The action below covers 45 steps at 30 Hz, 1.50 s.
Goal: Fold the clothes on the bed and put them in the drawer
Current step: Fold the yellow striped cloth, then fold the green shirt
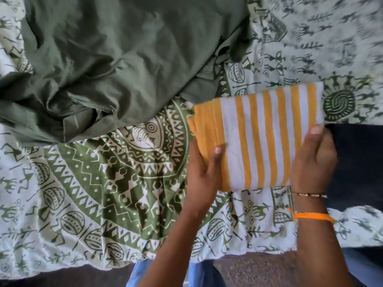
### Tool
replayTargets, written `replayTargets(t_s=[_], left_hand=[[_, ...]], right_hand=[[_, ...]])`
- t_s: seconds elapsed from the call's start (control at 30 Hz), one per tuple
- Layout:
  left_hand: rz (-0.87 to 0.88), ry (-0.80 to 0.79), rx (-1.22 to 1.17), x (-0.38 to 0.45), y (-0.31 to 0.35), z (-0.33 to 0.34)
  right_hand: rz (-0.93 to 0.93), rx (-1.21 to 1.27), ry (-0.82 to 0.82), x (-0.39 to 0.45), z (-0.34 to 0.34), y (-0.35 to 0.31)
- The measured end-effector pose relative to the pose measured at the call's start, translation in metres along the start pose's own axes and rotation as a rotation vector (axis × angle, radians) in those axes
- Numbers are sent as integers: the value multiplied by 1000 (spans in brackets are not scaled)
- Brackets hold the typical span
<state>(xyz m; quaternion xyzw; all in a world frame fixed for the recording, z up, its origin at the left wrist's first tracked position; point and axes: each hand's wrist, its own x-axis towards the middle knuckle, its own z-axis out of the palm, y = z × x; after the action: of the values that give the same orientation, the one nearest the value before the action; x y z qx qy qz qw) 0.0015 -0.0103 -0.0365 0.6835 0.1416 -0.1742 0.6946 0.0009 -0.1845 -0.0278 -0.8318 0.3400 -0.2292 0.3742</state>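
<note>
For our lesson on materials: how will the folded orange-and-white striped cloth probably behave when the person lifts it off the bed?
The striped cloth is soft fabric, so it will likely sag where unsupported. It is folded into layers, so they may slip open unless the left hand and right hand keep gripping its two sides. It looks thin and probably light.

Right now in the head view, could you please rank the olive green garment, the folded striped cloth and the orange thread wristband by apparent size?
1. olive green garment, largest
2. folded striped cloth
3. orange thread wristband, smallest
</note>
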Motion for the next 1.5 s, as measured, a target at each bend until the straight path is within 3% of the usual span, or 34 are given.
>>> replayTargets(t_s=[0.07, 0.17, 0.2, 0.27, 0.33, 0.5, 0.63, 0.73, 0.83, 1.0, 1.2, 1.27, 1.33, 1.4, 1.5], left_hand=[[4, -73, 147, 10, -3, 29], [-15, -121, 540, 19, -17, 59], [81, -112, 734, 17, -23, 64], [320, -151, 962, 15, -33, 71], [341, -238, 1026, 18, -42, 73], [196, -319, 1092, 26, -51, 70], [153, -384, 864, 30, -38, 59], [125, -167, 620, 27, -28, 27], [75, 78, 624, 34, -17, -25], [-9, 409, 1075, 79, 1, -125], [-40, 381, 1435, 133, 1, -229], [75, 390, 1450, 144, 6, -245], [188, 445, 1314, 143, 14, -244], [174, 372, 1154, 133, 21, -233], [-84, -122, 1022, 113, 24, -223]], right_hand=[[-21, -135, 17, 25, -12, 20], [167, -558, -153, 45, -10, 58], [172, -630, -203, 42, -7, 65], [-12, -674, -305, 28, -1, 74], [-137, -717, -403, 17, 4, 83], [-102, -753, -509, 22, 8, 88], [-28, -737, -480, 18, 10, 61], [-138, -681, -463, 1, 25, 21], [-274, -506, -635, -16, 62, -24], [-438, -329, -944, -44, 142, -83], [-551, -427, -1193, -79, 215, -112], [-597, -439, -1185, -87, 230, -117], [-670, -409, -1147, -94, 239, -123], [-709, -321, -1036, -98, 243, -130], [-627, -271, -892, -104, 233, -128]])
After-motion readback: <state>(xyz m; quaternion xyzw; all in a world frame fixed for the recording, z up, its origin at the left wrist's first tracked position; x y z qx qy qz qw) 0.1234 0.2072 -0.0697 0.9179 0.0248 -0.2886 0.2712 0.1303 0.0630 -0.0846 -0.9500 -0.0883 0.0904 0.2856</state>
